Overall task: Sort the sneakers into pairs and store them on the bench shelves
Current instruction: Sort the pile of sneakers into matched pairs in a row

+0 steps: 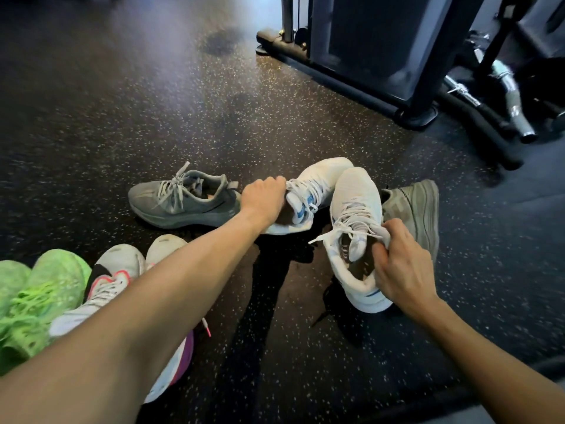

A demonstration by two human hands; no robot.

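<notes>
1. Fuzzy neon-green sneakers (39,298) and white-pink sneakers (122,283) lie on speckled rubber floor (122,117).
2. Grey mesh sneaker (183,198) (laces loose).
3. Left hand (264,201) grips one white knit sneaker (318,185).
4. Right hand (403,270) pinches its mate (354,215).
5. Olive chunky-soled sneaker (415,209).

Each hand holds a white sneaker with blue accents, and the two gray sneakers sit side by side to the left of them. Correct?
Not quite. In the head view, one gray sneaker lies left of the white sneakers; the other gray one is right, behind them. Left hand and right hand each grip one.
</notes>
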